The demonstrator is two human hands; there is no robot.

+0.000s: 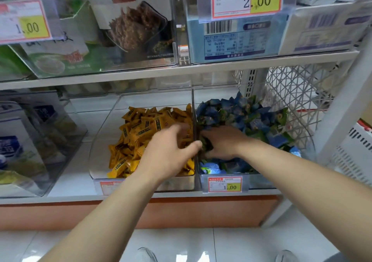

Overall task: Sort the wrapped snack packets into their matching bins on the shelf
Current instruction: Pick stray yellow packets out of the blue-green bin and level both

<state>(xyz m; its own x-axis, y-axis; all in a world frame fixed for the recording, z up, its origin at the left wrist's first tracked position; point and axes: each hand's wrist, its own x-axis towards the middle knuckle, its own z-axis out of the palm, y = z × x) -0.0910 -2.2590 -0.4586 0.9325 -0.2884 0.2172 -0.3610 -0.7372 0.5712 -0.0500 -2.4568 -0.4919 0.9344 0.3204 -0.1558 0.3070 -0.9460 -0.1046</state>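
Two clear bins stand side by side on the lower shelf. The left bin (pixel 104 132) holds a heap of yellow snack packets (pixel 136 132). The right bin (pixel 221 183) holds blue and green packets (pixel 237 112). My left hand (pixel 169 153) hovers over the yellow heap, fingers spread and blurred, thumb near the wall between the bins. My right hand (pixel 221 140) reaches into the blue bin and grips a dark green packet (pixel 206 145) close to that wall.
A shelf board (pixel 181 71) hangs low above the bins, with boxed goods behind price tags. A clear box of white packs (pixel 30 140) stands at left. A white wire basket (pixel 298 100) and an upright post (pixel 342 108) stand at right. Tiled floor below.
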